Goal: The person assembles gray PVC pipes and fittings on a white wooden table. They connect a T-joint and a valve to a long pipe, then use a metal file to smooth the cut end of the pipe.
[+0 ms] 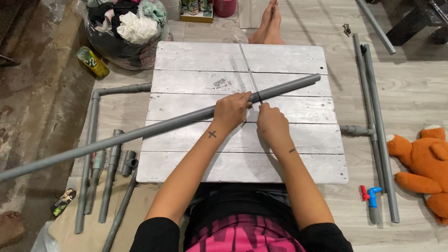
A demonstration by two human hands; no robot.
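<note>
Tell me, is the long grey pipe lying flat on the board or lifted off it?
Flat. The pipe lies diagonally across the white board, the left hand gripping it there; its left end overhangs the floor.

A low white-painted wooden plank board (289, 158) lies under both hands on the pale wood-look floor (410, 93). A long grey plastic pipe (140, 133) rests slantwise across it, running out past the left hand.

- Single head-worn view, looking steeply down and forward from above the lap.
- Close to the white plank surface (242, 140), which fills the centre of the frame.
- Floor (410, 93) visible left, right and beyond the far edge.
</note>
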